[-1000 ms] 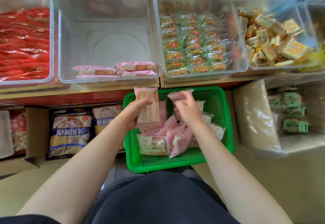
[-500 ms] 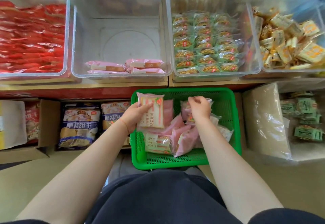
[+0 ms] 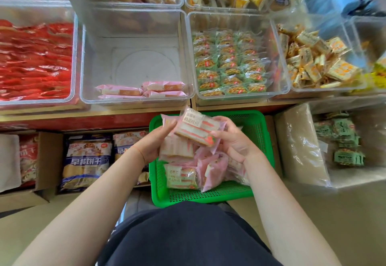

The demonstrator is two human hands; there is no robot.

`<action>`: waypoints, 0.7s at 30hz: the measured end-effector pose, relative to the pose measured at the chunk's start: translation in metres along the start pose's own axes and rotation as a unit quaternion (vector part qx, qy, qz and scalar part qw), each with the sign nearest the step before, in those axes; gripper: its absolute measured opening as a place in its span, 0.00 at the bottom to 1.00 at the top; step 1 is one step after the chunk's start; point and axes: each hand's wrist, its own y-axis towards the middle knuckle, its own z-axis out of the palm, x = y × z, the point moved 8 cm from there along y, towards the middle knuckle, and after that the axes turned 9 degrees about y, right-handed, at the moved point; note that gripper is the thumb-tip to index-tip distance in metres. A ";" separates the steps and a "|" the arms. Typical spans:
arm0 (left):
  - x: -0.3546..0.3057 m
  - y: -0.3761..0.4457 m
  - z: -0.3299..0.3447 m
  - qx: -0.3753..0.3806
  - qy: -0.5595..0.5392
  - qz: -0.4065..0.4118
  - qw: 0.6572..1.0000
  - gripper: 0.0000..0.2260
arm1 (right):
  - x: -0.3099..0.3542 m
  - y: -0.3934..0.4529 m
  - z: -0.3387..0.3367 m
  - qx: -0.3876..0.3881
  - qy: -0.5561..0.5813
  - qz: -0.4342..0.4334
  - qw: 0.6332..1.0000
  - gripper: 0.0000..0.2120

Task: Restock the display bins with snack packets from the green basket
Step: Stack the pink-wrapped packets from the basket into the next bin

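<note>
Change since the earlier frame: I have both hands up over the basket (image 3: 259,128) now, sharing one packet; half a second back the right was still down among the stock.

Progress: early. The clear bin (image 3: 133,57) holds only a few pink packets (image 3: 144,90) along its front wall, floor mostly bare. Basket still carries a fair heap (image 3: 196,171). Most of the restock remains.

Held packet (image 3: 195,129): raised above the basket's far rim, tilted, just short of the bin. Left hand (image 3: 150,146) grips its left end, thumb on top, and also holds a second packet (image 3: 177,148) beneath. Right hand (image 3: 234,140) pinches the right end, fingers curled under, thumb over the edge. Neither hand spread.
</note>
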 end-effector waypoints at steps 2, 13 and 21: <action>-0.009 -0.008 0.000 0.007 0.005 0.022 1.000 0.15 | -0.003 0.003 0.006 -0.013 -0.026 0.024 0.999 0.21; -0.037 -0.039 -0.041 -0.039 0.104 0.053 0.992 0.19 | -0.019 0.013 0.080 0.054 -0.244 0.148 0.957 0.14; -0.076 -0.070 -0.094 -0.030 0.111 0.084 0.990 0.14 | 0.062 0.029 0.113 -0.012 -0.085 -0.048 0.995 0.26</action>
